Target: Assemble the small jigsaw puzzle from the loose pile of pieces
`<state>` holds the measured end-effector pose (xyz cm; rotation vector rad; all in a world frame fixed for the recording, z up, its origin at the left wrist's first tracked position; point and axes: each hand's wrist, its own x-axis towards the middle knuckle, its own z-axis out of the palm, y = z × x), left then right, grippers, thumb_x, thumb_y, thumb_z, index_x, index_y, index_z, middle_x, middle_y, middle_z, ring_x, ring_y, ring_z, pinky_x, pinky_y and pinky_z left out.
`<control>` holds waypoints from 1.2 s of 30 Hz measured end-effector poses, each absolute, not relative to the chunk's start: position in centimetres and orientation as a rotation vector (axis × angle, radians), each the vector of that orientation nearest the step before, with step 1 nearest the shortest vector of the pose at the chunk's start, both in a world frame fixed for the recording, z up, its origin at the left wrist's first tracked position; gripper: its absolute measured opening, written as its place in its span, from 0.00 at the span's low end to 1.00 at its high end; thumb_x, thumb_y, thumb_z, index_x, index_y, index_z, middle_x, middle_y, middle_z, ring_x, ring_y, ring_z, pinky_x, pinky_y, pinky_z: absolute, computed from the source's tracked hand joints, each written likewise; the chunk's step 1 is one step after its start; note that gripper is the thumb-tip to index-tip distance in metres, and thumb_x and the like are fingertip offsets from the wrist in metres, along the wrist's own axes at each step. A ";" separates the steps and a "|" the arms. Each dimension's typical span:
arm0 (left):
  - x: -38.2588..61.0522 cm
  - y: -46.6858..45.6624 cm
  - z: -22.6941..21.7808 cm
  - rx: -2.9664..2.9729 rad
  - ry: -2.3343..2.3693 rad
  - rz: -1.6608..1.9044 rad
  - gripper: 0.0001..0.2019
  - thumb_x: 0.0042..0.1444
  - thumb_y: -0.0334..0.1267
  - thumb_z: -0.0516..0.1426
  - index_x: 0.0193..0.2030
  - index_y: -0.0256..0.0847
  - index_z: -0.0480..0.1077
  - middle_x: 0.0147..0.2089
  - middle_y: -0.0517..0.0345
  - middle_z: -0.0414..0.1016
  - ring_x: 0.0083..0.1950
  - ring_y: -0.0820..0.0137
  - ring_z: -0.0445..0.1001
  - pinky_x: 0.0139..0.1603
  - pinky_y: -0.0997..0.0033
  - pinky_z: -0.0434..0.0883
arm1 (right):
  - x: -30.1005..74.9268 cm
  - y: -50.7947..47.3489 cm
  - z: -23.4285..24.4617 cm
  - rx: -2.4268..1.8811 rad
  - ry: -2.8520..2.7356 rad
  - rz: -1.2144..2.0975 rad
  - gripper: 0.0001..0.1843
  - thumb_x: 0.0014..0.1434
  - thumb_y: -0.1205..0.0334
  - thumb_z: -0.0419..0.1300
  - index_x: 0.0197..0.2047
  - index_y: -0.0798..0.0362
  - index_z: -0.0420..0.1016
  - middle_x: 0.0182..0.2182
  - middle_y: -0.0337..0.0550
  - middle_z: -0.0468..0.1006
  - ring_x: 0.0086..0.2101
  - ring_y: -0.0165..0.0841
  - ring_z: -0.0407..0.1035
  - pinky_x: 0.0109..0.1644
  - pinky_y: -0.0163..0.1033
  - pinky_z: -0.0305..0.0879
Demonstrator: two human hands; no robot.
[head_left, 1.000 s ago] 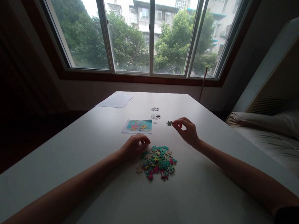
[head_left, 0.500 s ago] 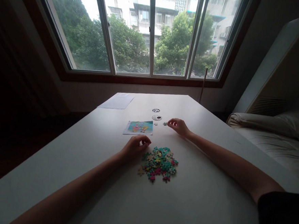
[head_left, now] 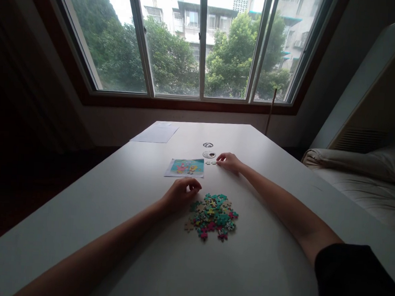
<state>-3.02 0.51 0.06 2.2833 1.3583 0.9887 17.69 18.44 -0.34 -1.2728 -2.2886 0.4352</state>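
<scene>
My right hand (head_left: 230, 162) reaches to the far middle of the table. Its fingertips pinch the edge of a small pale puzzle piece (head_left: 214, 163), which lies low at the tabletop. Just left of that is another pale puzzle piece (head_left: 207, 162); I cannot tell whether the two touch. My left hand (head_left: 181, 193) rests on the table with its fingers curled in, and nothing shows between them. Close to its fingertips lies a loose heap of puzzle pieces (head_left: 215, 216), teal, pink, yellow and tan. Beyond the left hand is a colourful cartoon picture sheet (head_left: 186, 167).
Two round black-and-white items, a nearer disc (head_left: 208, 155) and a farther disc (head_left: 207, 145), lie past the right hand. White paper (head_left: 156, 134) sits at the table's far left. A window (head_left: 203, 44) stands behind the white table (head_left: 136, 256); a pale padded seat (head_left: 357, 186) is at right.
My right hand has moved a little left, bringing its puzzle piece beside the other pale one. The left hand keeps its place near the heap. The whole view has shifted slightly.
</scene>
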 end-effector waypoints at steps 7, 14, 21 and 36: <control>-3.0 0.5 0.2 2.282 1.359 0.993 0.07 0.49 0.29 0.52 0.31 0.36 0.71 0.26 0.60 0.71 0.24 0.78 0.62 0.25 0.80 0.61 | 17.2 18.4 -0.4 -1.280 -2.302 0.447 0.11 0.48 0.56 0.59 0.35 0.50 0.76 0.29 0.38 0.75 0.28 0.27 0.66 0.32 0.30 0.58; -2.9 0.4 0.3 2.287 1.348 0.969 0.07 0.49 0.29 0.51 0.31 0.36 0.71 0.26 0.60 0.71 0.24 0.78 0.62 0.25 0.80 0.61 | 17.3 18.2 -0.5 -1.241 -2.289 0.444 0.11 0.49 0.56 0.59 0.35 0.51 0.76 0.29 0.38 0.75 0.27 0.26 0.66 0.32 0.31 0.58; -3.3 0.4 0.6 2.348 1.226 0.858 0.05 0.49 0.31 0.54 0.32 0.37 0.72 0.28 0.59 0.69 0.28 0.76 0.65 0.29 0.79 0.63 | 17.3 14.2 0.4 -1.015 -2.320 0.428 0.08 0.52 0.62 0.56 0.35 0.54 0.74 0.30 0.41 0.74 0.29 0.26 0.64 0.34 0.31 0.60; -0.6 -0.8 2.2 2.611 1.058 0.465 0.09 0.52 0.32 0.55 0.39 0.42 0.73 0.35 0.54 0.71 0.36 0.70 0.68 0.37 0.74 0.64 | 21.0 2.5 -0.4 -0.494 -2.419 0.646 0.11 0.54 0.60 0.57 0.40 0.52 0.74 0.33 0.44 0.71 0.34 0.29 0.66 0.38 0.35 0.63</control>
